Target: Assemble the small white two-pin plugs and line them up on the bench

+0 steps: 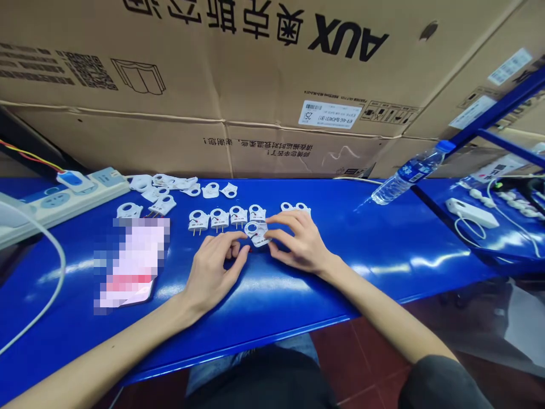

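Note:
Between the thumb and fingers of my right hand (298, 241) is a white plug housing (256, 234) with a round ring at its top and a dark wire inside, held tilted just above the table. My left hand (217, 264) is at its left side, thumb and index finger apart, the index tip at or very near the ring's edge; the other fingers curl in. Behind the held piece stands a row of similar plug housings (219, 218), some with metal pins showing toward me. Two more white ring pieces (295, 207) are partly hidden behind my right hand.
White ring parts (164, 183) lie loosely at the back left. A pixelated pink phone-like object (138, 255) lies left of my hands, near a power strip (55, 199). A water bottle (411, 172) leans at the right by a blue frame bar. Cardboard (255, 85) stands behind the table.

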Action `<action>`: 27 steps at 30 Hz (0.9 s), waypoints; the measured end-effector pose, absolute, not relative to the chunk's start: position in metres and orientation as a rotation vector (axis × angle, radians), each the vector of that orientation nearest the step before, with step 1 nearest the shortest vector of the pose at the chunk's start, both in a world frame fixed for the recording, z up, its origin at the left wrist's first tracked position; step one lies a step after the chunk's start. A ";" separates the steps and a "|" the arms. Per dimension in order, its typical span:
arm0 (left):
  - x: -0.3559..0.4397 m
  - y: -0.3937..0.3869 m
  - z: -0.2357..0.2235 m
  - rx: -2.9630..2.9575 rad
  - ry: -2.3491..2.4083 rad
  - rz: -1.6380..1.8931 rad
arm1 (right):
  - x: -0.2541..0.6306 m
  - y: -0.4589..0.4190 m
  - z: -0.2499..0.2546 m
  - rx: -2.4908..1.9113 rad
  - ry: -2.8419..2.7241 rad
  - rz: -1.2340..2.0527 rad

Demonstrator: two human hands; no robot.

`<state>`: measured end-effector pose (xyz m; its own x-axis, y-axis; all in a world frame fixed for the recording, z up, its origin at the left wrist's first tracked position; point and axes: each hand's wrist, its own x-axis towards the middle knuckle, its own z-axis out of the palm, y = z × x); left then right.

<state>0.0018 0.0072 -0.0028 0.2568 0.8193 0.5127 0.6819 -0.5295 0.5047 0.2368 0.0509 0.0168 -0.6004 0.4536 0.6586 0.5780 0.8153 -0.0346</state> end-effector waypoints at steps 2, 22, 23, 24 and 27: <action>0.002 0.007 -0.002 2.362 1.393 1.149 | 0.235 0.049 0.018 -0.677 -2.327 -0.312; 0.003 0.010 -0.003 2.366 1.384 1.038 | 0.246 0.061 0.013 -1.081 -2.276 -0.164; 0.003 0.010 -0.002 2.375 1.382 1.009 | 0.248 0.063 0.011 -1.134 -2.256 -0.152; 0.003 0.010 -0.002 2.381 1.384 0.981 | 0.249 0.066 0.009 -1.175 -2.241 -0.141; 0.003 0.009 0.000 2.387 1.406 0.925 | 0.253 0.073 0.002 -1.263 -2.215 -0.103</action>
<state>0.0027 0.0092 0.0000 0.3439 0.8468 0.4057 0.7080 -0.5177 0.4804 0.2529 0.0727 0.0020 -0.3824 0.7643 0.5192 0.8093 0.5483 -0.2109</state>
